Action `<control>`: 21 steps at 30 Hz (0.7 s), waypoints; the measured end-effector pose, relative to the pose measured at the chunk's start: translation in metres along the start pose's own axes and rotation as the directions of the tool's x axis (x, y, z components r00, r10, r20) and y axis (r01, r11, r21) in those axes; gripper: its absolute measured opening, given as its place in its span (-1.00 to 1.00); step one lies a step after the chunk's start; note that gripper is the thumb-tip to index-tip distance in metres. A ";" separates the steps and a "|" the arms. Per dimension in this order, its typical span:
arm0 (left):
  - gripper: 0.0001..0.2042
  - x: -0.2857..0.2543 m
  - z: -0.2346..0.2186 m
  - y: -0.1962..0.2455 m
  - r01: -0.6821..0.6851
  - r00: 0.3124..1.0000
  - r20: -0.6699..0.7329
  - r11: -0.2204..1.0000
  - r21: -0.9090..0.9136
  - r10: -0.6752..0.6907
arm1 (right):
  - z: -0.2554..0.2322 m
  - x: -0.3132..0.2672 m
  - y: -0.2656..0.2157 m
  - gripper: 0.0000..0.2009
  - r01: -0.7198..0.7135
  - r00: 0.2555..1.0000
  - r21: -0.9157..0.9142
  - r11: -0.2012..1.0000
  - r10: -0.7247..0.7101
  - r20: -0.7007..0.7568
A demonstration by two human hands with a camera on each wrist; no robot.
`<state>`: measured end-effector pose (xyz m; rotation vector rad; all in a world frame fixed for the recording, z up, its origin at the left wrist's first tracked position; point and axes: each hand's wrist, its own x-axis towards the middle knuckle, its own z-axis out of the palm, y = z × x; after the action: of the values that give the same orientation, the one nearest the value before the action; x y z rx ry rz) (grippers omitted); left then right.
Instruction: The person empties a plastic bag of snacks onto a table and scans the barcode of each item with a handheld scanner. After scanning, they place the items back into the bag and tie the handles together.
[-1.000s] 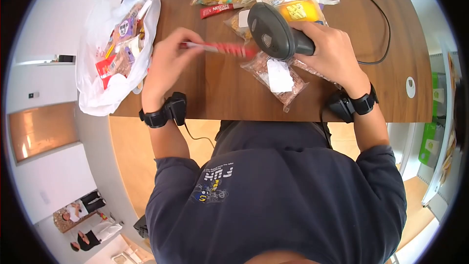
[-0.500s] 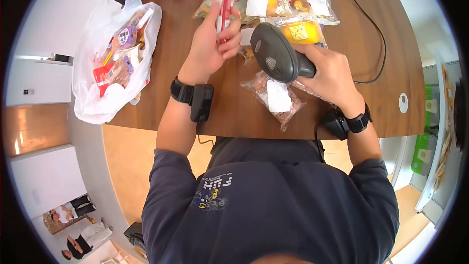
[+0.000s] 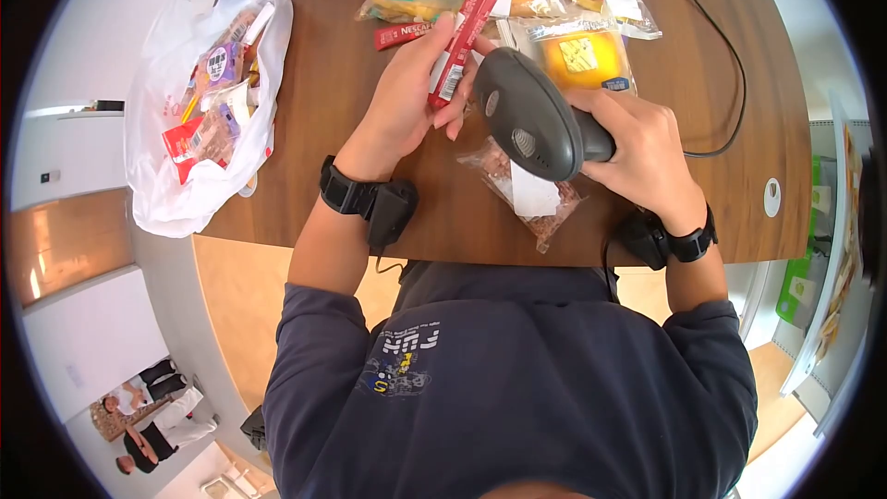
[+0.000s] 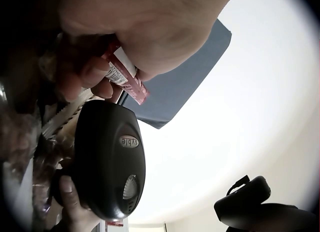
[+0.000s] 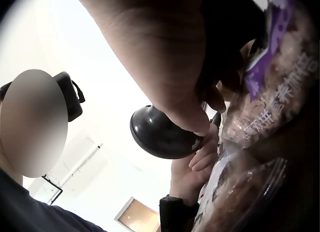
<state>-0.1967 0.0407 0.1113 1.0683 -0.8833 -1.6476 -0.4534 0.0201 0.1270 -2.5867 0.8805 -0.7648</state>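
Observation:
In the head view my left hand (image 3: 407, 102) holds a long red Nescafé-style stick sachet (image 3: 476, 23) between thumb and fingers, tilted up and to the right. A barcode shows near the sachet's lower end, also visible on the sachet (image 4: 122, 74) in the left wrist view. My right hand (image 3: 642, 143) grips the handle of a dark grey barcode scanner (image 3: 531, 120), whose head lies close beside the sachet and the left fingers. The scanner (image 4: 110, 159) hangs just below the left hand in the left wrist view. Beneath it on the table lies a clear bag of brown pieces (image 3: 545, 208) with a white label.
At the left edge stands a white plastic bag (image 3: 152, 176) filled with wrapped snacks. Packaged yellow bread (image 3: 587, 55), another red stick (image 3: 397, 34) and several packets cover the far part of the wooden table (image 3: 323, 129). A black cable (image 3: 735, 83) curves along the right.
My left hand swung from the left toward the middle, turning the red sachet upright, then lowered it beside the scanner head. The right hand keeps the scanner in nearly the same place.

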 end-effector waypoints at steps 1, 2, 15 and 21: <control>-0.49 0.000 0.000 0.000 -0.016 1.000 0.006 1.000 0.017 0.016 | 0.000 0.000 0.000 -0.53 0.019 1.000 0.017 1.000 -0.020 0.017; -0.49 -0.001 0.001 -0.001 -0.033 0.999 0.011 0.999 0.034 0.033 | -0.001 0.000 -0.001 -0.53 0.041 0.999 0.036 0.999 -0.042 0.034; -0.52 0.004 -0.014 -0.001 -0.123 0.992 0.014 0.989 -0.077 0.124 | -0.003 0.003 -0.013 -0.53 0.008 0.996 0.030 1.000 -0.010 0.089; -0.61 -0.005 -0.049 0.029 -0.451 0.880 -0.269 0.868 -0.207 0.392 | -0.002 0.002 -0.015 -0.51 0.019 0.997 0.023 1.000 -0.021 0.080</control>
<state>-0.1406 0.0337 0.1213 0.7816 -0.6701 -1.2088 -0.4456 0.0302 0.1364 -2.5906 0.8194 -0.6676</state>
